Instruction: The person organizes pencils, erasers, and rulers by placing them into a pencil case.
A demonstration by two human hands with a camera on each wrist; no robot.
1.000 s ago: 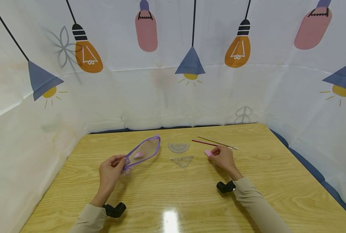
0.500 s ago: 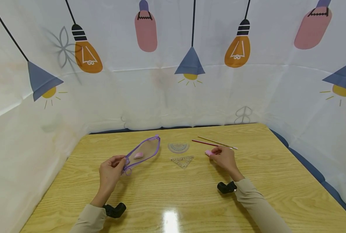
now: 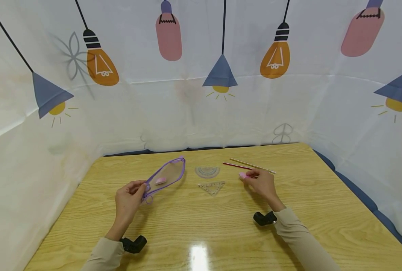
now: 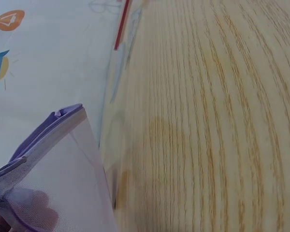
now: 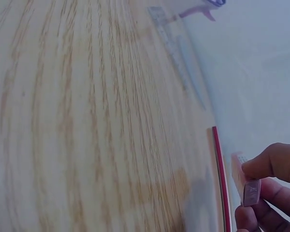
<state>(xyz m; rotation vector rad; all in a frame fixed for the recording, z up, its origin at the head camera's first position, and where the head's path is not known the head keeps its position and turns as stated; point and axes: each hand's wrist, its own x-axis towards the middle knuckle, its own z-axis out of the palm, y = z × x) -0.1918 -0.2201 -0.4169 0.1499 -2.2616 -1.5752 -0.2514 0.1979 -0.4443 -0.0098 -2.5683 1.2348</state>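
Observation:
On the left, my left hand (image 3: 128,201) pinches the near end of a see-through mesh zip pouch (image 3: 173,172) with purple edging, tilted above the table. A small pink block (image 3: 161,181) shows through its mesh. My right hand (image 3: 263,185) pinches a pink eraser (image 3: 243,175) between thumb and fingers; in the right wrist view the eraser (image 5: 252,193) shows its end face. Just behind that hand lie a red pencil (image 3: 236,165) and a gold pencil (image 3: 249,164), the red one partly hidden by the hand.
Between the hands, a clear protractor (image 3: 207,172) and a clear set square (image 3: 212,187) lie flat on the wooden table (image 3: 201,226). Behind the table hangs a white curtain (image 3: 187,113) printed with lamps. A black wrist camera (image 3: 133,244) is strapped below the left hand.
My right hand has shifted slightly right and away from me with the eraser in its fingers. The left hand and pouch have stayed nearly still.

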